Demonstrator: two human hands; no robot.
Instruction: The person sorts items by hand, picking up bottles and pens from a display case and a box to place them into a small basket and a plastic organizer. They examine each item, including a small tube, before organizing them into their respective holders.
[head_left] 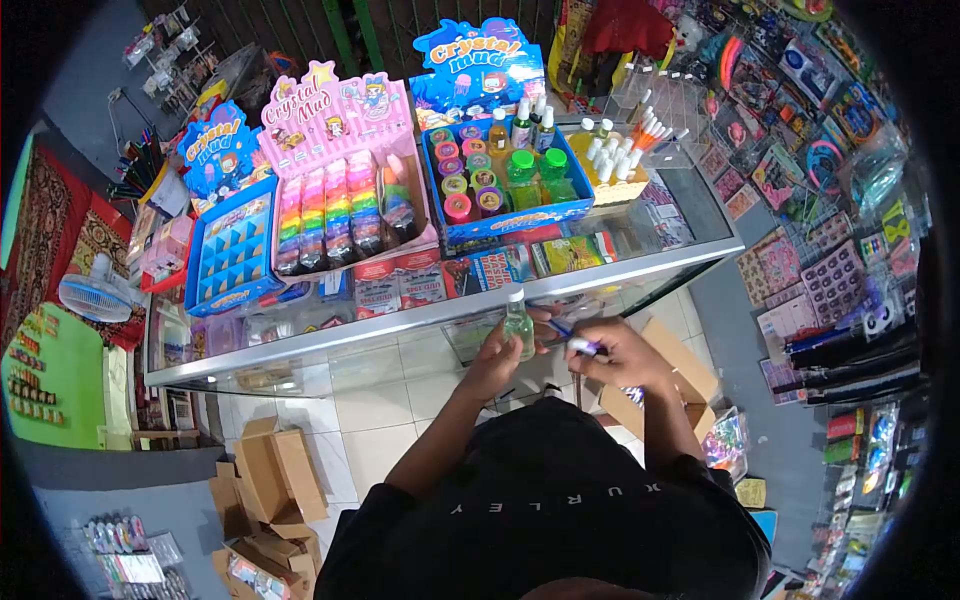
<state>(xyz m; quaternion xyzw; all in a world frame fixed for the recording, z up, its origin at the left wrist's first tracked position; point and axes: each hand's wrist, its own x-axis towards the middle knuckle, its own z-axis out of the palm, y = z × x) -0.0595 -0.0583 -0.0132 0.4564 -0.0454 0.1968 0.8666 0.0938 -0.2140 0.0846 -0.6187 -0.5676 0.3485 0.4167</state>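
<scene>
My left hand (497,360) is wrapped round a small clear bottle (518,325) with a white cap and pale green contents, held upright in front of the counter's edge. To its right, my right hand (625,355) is closed round a slim purple and white object (587,347), with a thin blue tip pointing toward the bottle. The two objects look apart. Beyond my hands, a blue display box (510,222) on the counter holds round tubs, green-lidded jars and several capped bottles.
The glass counter (450,315) has a metal edge. A pink display box (425,240) and a blue divided box (235,300) stand at left, a tray of white-capped bottles (612,190) at right. Open cardboard boxes (300,475) lie on the floor.
</scene>
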